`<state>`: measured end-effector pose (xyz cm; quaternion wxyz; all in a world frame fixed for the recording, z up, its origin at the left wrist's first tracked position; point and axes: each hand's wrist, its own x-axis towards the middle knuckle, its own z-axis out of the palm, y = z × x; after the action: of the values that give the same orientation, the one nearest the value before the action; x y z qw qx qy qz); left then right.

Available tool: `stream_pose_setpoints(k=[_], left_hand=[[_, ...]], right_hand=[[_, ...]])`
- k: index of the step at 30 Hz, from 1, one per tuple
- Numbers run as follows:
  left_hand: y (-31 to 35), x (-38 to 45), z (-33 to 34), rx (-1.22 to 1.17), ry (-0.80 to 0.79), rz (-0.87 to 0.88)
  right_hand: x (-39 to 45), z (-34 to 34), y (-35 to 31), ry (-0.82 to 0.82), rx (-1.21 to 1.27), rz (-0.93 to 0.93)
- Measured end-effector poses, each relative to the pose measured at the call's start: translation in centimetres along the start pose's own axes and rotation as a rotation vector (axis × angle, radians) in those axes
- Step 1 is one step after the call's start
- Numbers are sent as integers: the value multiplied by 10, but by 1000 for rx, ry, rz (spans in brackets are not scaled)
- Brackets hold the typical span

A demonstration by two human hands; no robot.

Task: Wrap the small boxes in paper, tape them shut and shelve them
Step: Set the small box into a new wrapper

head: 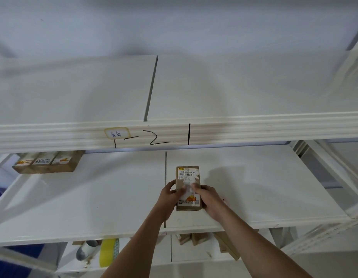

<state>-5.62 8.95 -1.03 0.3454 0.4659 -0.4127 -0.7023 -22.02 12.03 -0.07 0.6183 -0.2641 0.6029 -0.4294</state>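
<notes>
1. Presently on the middle shelf board (254,197): one wrapped box (187,188) in brown paper, printed label facing up, lying flat just right of the board seam (165,177).
2. Long axis running 12 to 6 o'clock; barcode end of the label at 12, orange-printed end at 6, toward the front edge.
3. Left hand (170,197) at the box's 9 o'clock side, fingers curled round its left edge, thumb laid over the top face.
4. Right hand (207,199) at the 3 o'clock side, fingers wrapped round the right edge, fingertips on the label near its middle. Both hands grasping the box.
5. Open board at 3 o'clock out to the right upright (350,197); open board also at 9 o'clock as far as a row of wrapped parcels (48,162) at 10 o'clock, well apart from the box.
6. Ribbed front rail (254,131) of the upper shelf at 12 o'clock overhead, bearing a small handwritten tag (116,133) and black marker strokes; clear gap between rail and box.
7. Front edge of the middle board at 6 o'clock, near the box's lower end.
8. Lower shelf at 6 to 7 o'clock: yellow tape roll (109,251), a grey-and-white item (87,250) beside it (kind cannot be told), and brown parcels (196,238) partly hidden under the board.
</notes>
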Motion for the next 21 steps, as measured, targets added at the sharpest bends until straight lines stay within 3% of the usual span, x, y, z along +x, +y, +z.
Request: stream_pose_setpoints(k=[10,13,17,21], left_hand=[[0,-4,-5,-9,-56,22],[0,-2,-3,38,-12,24],[2,-1,0,295,167,62],[9,-4,13,200,109,-53]], right_hand=[[-6,-2,2,-42,48,-57],[-7,-2,-2,31,-4,-35],[-14,4,-9,192,-176,-19],[-21,15,-13,204,-252,-76]])
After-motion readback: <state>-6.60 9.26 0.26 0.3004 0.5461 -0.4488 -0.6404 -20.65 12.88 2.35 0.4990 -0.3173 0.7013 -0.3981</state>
